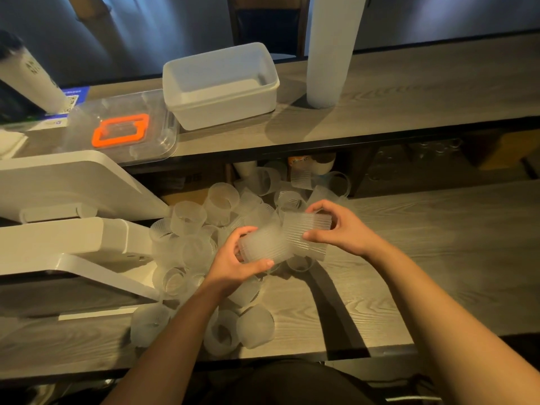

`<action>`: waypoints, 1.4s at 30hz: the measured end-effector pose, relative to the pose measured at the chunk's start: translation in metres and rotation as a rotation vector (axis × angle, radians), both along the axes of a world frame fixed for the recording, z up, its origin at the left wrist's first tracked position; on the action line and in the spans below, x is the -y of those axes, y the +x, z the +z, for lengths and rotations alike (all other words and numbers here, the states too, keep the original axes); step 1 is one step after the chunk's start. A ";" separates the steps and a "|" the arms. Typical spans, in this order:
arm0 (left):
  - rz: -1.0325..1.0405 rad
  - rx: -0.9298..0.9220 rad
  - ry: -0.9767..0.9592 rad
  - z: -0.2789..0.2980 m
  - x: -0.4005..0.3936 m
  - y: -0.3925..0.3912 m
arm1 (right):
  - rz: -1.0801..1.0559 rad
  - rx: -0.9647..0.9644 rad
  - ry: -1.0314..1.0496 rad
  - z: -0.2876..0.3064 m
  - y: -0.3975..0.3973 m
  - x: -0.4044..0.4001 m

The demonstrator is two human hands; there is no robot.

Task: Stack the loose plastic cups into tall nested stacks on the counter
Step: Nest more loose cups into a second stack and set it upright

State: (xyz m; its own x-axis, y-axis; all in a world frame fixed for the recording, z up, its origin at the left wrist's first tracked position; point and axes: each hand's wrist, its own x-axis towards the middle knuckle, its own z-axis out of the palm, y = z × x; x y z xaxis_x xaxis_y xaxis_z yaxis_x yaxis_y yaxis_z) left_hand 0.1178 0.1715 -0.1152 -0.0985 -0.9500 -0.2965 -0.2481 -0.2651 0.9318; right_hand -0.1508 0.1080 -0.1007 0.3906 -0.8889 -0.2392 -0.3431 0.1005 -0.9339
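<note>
I am working over the loose cups [204, 252] heaped on the counter [438, 244], my left hand [236, 263] gripping one ribbed cup [263, 244], my right hand [339, 226] gripping another cup [306, 232]; both are lying sideways, touching between my hands.

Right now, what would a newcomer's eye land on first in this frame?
Two bare hands at centre, the left hand and right hand each gripping a ribbed cup, held together above a heap of loose frosted cups on the lower counter. Behind, on the raised shelf, stand a tall white cup stack, a white tub and an orange-handled clear lid.
</note>
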 end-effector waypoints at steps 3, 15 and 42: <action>-0.021 -0.013 -0.021 0.002 -0.001 0.000 | 0.114 -0.051 0.022 0.011 -0.002 0.006; -0.010 -0.021 -0.052 0.008 -0.005 -0.001 | 0.114 -0.070 0.099 0.027 0.007 0.005; -0.049 -0.017 0.059 0.009 -0.013 -0.017 | -0.160 0.119 -0.042 0.014 0.042 -0.029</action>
State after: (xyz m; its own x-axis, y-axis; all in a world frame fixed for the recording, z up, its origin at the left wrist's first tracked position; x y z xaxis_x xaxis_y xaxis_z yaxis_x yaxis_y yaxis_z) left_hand 0.1007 0.1844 -0.1057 -0.1500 -0.9246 -0.3501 -0.2460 -0.3080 0.9190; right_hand -0.1085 0.1366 -0.0869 0.2665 -0.9503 -0.1608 -0.2129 0.1047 -0.9714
